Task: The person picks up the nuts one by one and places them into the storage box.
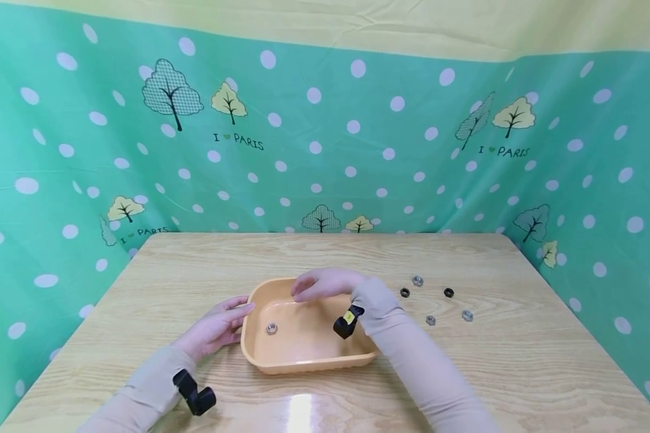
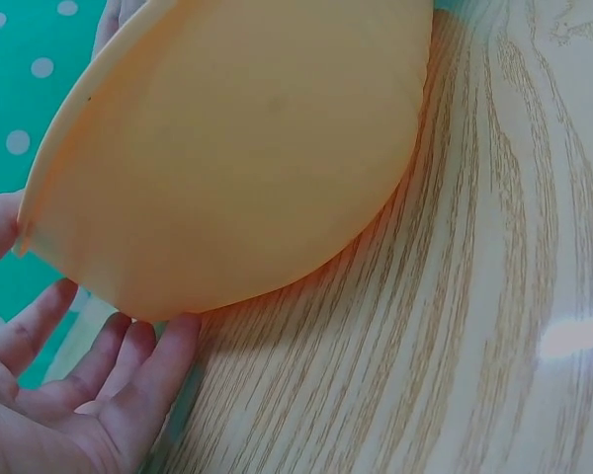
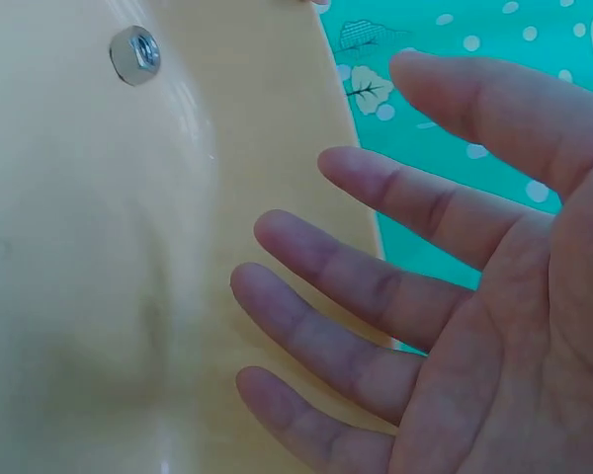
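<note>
Holding rounded lt-orange tray (image 1: 306, 343) w/ silver hex nut (image 1: 271, 328) inside: L hand (image 1: 215, 328); R hand (image 1: 325, 284) spread over it.

Your table (image 1: 520, 367) had a pale wood grain, with a bright glare (image 1: 300, 414) near you. You had an orange tray (image 1: 309, 365) standing on it, and to its right lay three silver nuts (image 1: 417, 281) and two black nuts (image 1: 405, 293).

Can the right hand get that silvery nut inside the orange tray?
Probably yes. The right hand is over the tray with its fingers spread and holding nothing, and nothing seems to cover or block the nut.
</note>
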The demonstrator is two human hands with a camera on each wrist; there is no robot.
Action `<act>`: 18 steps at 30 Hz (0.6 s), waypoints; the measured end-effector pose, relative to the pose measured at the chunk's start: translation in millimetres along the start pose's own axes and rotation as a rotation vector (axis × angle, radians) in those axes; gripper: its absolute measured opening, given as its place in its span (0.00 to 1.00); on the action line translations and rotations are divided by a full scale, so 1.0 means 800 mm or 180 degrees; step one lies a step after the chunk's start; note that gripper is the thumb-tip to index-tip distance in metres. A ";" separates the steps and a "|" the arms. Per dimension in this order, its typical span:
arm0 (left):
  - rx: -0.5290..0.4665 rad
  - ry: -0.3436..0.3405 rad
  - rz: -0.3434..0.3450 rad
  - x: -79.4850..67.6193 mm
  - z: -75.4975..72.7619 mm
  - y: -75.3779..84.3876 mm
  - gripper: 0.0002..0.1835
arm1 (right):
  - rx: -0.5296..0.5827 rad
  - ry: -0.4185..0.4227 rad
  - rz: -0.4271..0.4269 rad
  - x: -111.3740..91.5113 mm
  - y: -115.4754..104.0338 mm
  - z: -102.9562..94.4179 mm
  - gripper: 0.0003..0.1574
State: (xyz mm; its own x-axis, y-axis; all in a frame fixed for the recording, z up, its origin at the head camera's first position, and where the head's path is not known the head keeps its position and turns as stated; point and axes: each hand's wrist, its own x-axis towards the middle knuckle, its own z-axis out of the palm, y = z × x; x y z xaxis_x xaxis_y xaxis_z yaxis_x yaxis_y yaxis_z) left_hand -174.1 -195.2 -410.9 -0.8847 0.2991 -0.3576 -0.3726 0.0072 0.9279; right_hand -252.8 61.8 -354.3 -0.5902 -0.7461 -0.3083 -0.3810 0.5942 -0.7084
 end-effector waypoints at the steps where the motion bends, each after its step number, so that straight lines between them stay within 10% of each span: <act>1: -0.0002 0.0009 0.0000 0.000 -0.001 0.000 0.40 | -0.0029 -0.0001 -0.0010 -0.001 -0.001 -0.002 0.22; 18: -0.0105 0.0031 0.0021 0.005 -0.004 -0.005 0.39 | -0.0320 0.0394 -0.0328 -0.063 0.008 -0.032 0.21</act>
State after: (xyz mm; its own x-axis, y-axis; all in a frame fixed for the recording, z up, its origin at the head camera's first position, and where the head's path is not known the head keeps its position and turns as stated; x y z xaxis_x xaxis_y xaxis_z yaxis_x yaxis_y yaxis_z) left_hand -177.1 -197.1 -416.2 -0.8898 0.2897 -0.3526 -0.3756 -0.0263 0.9264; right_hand -243.4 111.1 -327.4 -0.6252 -0.7654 -0.1526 -0.5095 0.5483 -0.6632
